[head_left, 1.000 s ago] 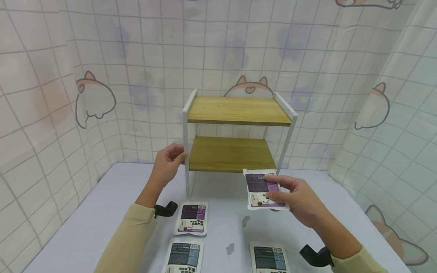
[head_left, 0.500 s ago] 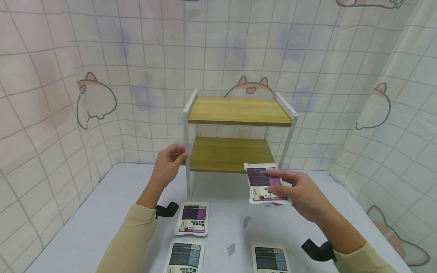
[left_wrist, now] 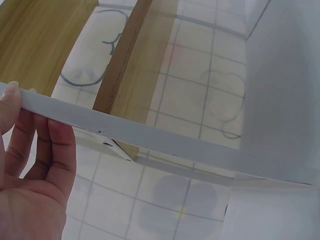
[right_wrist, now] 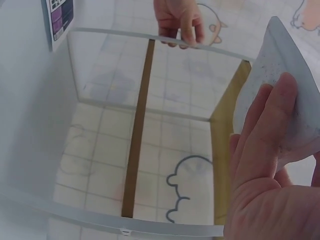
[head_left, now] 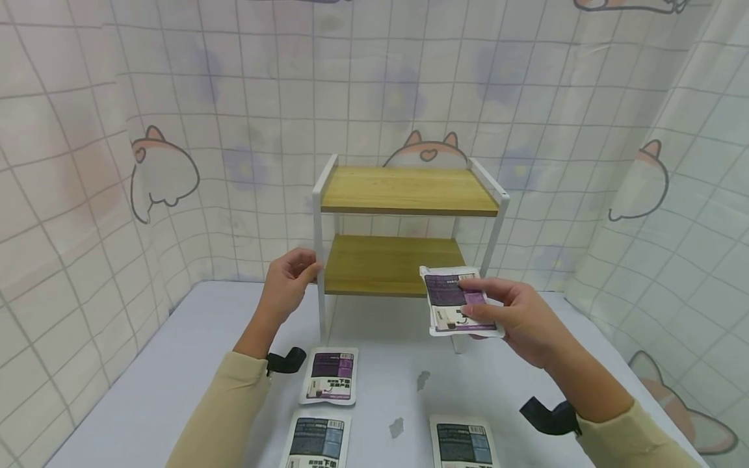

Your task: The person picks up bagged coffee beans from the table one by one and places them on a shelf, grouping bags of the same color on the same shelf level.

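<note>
In the head view a two-tier shelf [head_left: 404, 190] with wooden boards and white metal posts stands on the table. My left hand [head_left: 287, 284] pinches its front left post; the left wrist view shows thumb and fingers on either side of the white post [left_wrist: 175, 142]. Held in my right hand [head_left: 523, 325] is a white flat pouch [head_left: 446, 292] with a purple printed label, tilted in front of the lower board's right front corner. Its plain whitish back [right_wrist: 267, 65] faces the right wrist camera. Fingers hide part of the pouch.
A purple-label pouch [head_left: 331, 376] lies on the white table [head_left: 222, 325] before the shelf's left post. Nearer are two blue-grey-label pouches, one left [head_left: 318, 442] and one right [head_left: 464, 445], cut by the frame edge. A tile-patterned curtain [head_left: 263, 97] surrounds the table.
My right hand has risen with the pouch, from below the lower board's front edge to overlapping its right corner, drifting slightly right. The left hand stays on the post.
</note>
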The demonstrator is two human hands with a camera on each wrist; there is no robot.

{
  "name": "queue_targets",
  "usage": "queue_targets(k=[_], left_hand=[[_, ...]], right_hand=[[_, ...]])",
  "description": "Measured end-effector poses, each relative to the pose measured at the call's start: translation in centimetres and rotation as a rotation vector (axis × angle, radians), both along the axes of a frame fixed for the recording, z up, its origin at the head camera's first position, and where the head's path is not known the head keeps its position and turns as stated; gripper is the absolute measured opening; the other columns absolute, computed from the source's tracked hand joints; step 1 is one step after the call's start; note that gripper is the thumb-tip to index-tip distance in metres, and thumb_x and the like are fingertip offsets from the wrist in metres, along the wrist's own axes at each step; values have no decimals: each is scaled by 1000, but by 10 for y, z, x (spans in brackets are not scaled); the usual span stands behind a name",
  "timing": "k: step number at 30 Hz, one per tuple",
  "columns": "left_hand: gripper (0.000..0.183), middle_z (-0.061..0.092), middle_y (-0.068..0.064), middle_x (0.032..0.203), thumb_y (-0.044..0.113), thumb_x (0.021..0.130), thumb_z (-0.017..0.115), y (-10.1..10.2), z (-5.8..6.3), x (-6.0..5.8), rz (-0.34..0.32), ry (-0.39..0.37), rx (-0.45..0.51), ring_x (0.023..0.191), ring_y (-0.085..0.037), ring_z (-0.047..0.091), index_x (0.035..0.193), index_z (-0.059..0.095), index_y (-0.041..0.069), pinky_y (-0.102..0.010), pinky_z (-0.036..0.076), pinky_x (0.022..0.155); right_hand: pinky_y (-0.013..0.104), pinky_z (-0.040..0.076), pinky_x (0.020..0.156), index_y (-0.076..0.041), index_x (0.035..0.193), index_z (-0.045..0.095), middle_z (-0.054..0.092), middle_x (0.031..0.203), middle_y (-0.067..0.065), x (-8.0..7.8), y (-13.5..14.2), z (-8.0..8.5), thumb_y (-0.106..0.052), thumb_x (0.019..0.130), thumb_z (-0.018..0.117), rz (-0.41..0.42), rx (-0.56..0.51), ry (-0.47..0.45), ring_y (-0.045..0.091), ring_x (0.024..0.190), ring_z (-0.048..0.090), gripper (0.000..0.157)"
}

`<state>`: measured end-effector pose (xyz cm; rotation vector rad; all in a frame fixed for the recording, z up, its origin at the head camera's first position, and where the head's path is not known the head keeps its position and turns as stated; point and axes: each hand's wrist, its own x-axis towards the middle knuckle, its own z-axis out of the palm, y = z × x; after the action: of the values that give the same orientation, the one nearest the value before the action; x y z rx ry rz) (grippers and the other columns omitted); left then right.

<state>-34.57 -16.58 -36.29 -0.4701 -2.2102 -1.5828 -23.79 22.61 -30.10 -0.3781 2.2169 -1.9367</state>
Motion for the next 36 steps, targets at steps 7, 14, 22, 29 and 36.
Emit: queue_targets(k=[7,14,22,29,36], left_hand=[[18,72,-14,108,22,100,67,2,1,1,10,15,-1,93,-22,70,112,69,8,-20,59,81],[20,72,-15,109,20,101,66,2,0,0,-4,22,4,94,-23,70,113,69,6,-19,59,82],[20,72,-17,107,20,100,67,0,0,-2,-19,24,17,93,-27,69,111,69,3,-20,59,80],[16,72,-13,106,21,100,68,0,-1,-1,-4,23,7,92,-23,70,110,69,9,-21,59,81],[18,72,-14,107,22,100,68,0,-1,0,0,17,3,94,-27,70,111,69,8,-20,59,81]], right_hand=[[28,60,90,-11,142,61,42,143,21,-2,-2,9,-14,97,71,-1,3,20,26,108,66,46],[27,60,90,-16,141,63,44,140,17,-3,-3,16,-16,97,71,-9,-2,20,26,108,66,44],[26,60,91,-19,139,65,41,143,17,-5,-3,26,-16,98,70,-13,-12,20,25,109,65,42],[26,60,90,-20,138,66,43,139,15,-8,-2,33,-15,98,70,-1,-32,13,24,108,65,40],[26,60,90,-21,136,68,43,138,13,-10,-2,43,-15,99,69,10,-43,24,23,109,64,37]])
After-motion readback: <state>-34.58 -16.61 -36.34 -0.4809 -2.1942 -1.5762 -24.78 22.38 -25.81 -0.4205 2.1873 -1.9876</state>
